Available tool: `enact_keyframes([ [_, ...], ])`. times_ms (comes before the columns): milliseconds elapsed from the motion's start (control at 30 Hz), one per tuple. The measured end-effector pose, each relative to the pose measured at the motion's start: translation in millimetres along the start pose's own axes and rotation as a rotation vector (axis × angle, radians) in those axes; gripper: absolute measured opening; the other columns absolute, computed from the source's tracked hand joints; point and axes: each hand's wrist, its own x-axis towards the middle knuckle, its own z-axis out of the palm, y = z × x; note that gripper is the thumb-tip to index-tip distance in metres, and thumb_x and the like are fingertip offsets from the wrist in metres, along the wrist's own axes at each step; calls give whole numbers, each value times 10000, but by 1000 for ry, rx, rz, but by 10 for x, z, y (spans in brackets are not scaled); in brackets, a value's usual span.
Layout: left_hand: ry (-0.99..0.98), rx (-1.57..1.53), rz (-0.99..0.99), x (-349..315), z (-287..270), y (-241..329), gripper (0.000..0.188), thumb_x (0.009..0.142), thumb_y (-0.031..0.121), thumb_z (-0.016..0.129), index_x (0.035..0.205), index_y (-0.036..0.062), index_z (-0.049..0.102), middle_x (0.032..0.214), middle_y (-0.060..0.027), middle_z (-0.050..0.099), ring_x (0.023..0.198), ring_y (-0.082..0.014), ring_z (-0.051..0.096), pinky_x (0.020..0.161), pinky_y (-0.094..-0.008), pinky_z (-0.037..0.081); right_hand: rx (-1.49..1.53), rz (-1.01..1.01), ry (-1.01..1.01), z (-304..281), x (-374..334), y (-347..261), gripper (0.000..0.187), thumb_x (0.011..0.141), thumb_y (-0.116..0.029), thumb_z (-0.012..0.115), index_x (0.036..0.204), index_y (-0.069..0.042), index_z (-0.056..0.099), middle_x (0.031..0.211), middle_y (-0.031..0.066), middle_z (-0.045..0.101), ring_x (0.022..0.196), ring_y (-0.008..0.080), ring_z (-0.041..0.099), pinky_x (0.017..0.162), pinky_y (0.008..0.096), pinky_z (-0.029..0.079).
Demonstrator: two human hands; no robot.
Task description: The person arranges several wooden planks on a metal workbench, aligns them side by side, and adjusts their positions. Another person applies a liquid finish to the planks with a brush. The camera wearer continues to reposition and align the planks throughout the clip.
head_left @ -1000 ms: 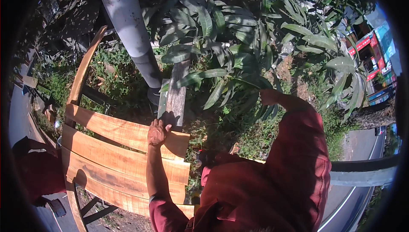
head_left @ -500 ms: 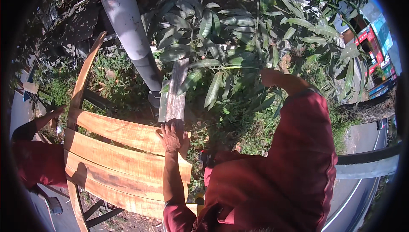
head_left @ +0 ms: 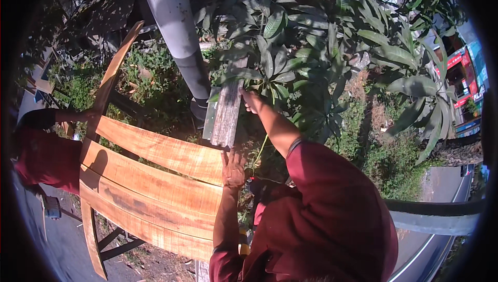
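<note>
My left hand (head_left: 235, 169) lies with its fingers stretched forward on the right end of the top light-wood slat (head_left: 161, 147), close to the weathered grey board (head_left: 228, 113). Several such slats sit side by side, fixed at the left to a curved wooden upright (head_left: 115, 67). Beyond my left hand, my right hand (head_left: 251, 101) is closed beside the grey board's right edge, against the leafy branch (head_left: 275, 69). What its fingers hold, if anything, is hidden. A thin yellow-green strand (head_left: 264, 146) hangs below the right hand.
A co-worker in a red shirt (head_left: 49, 160) stands at the left, an arm reaching to the upright. A white and grey pole (head_left: 174, 28) slants behind the slats. Large leaves (head_left: 410, 69) overhang the right side. A road (head_left: 441, 188) with a pale rail (head_left: 436, 220) runs at the right.
My right hand has swung left from among the leaves to the grey board's edge. My left hand stays at the slat's end. The co-worker's arm has moved in to the upright.
</note>
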Motion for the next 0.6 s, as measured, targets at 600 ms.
enact_keyframes([
  [600,-175,-71,-80,152,-85,-4,435,893,241,441,1284,133,599,1361,-143,515,1397,-322,343,1180,-629,105,272,-288,370,-884,861,-88,337,911,-327,552,1128,-81,626,1114,170,627,1026,349,595,833,450,477],
])
